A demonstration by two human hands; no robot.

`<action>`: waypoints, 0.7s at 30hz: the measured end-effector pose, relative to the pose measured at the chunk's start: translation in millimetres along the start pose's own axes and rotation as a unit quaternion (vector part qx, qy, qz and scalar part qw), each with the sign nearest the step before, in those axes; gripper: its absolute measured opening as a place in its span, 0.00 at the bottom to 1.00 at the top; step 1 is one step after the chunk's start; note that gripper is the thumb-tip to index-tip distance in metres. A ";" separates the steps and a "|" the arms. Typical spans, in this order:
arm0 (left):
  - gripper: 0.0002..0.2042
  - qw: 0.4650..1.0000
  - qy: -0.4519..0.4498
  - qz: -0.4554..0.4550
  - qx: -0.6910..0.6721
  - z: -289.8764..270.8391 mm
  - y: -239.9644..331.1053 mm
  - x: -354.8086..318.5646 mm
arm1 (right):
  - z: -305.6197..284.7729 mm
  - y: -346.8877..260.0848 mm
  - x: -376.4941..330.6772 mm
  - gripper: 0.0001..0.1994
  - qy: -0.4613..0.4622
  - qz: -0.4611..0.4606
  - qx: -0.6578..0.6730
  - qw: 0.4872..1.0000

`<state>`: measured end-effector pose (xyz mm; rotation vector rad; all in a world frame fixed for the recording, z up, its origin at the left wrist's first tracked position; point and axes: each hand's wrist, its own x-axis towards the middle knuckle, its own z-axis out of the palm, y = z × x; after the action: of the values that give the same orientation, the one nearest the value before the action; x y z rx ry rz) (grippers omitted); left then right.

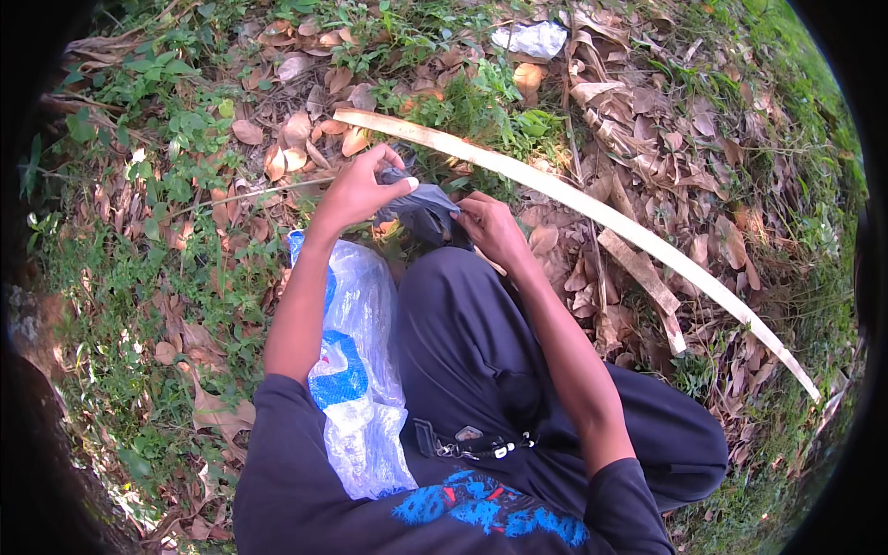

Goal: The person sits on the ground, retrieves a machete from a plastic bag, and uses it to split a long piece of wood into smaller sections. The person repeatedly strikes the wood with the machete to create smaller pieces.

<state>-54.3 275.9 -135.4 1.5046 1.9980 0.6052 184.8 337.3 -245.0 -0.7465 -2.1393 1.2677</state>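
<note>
Two hands meet a little above the middle of the frame, and between them is a piece of thin black plastic film (427, 211), perhaps a bag. The left hand (359, 191) is nearly closed, with its thumb pressing the upper left edge of the film; the right hand (495, 228) pinches the right edge between bent fingertips. Hidden inner fingers I cannot judge.

The film looks weak, so, in my judgement, a strong pull in opposite directions could tear it. If one pinch becomes loose, the folds could slip down toward the dry leaves (296, 159) and catch grit or stems. The clear plastic bag (365, 277), left of the centre beside the dark trousers (462, 319), seems slippery; a movement of the knee or left forearm could push it onto the ground.

About materials: the film is soft, creased and slightly shiny. The clear bag is wrinkled and glossy, with blue printed patches. A long pale strip (592, 205), apparently wood or bamboo, curves from upper centre to lower right. Below it lies a shorter, rougher brown strip (640, 275). A crumpled whitish wrapper (530, 39) rests at the top.
</note>
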 end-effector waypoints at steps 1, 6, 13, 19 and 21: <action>0.25 0.994 -0.006 0.019 -0.105 0.7 7.6 0.4 | -2.2 4.3 -2.4 0.10 0.029 0.007 0.028 0.999; 0.20 0.978 0.190 0.050 -0.070 -9.3 42.1 -18.5 | -7.6 13.8 -8.1 0.10 0.072 0.070 0.014 0.995; 0.22 0.997 -0.011 0.050 -0.052 -0.7 31.4 -32.8 | 1.5 15.3 -15.2 0.14 0.138 0.105 0.081 0.982; 0.35 0.984 0.069 0.131 0.097 40.2 9.6 -27.6 | -5.7 -11.7 9.6 0.19 0.217 0.032 0.017 0.976; 0.40 0.987 0.100 0.114 0.054 51.9 0.0 -20.5 | -14.4 -16.2 15.3 0.17 0.206 0.047 0.086 0.974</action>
<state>-15.1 257.4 -170.5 1.8187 2.0483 0.7786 180.9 349.9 -222.0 -0.9523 -1.6574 1.2028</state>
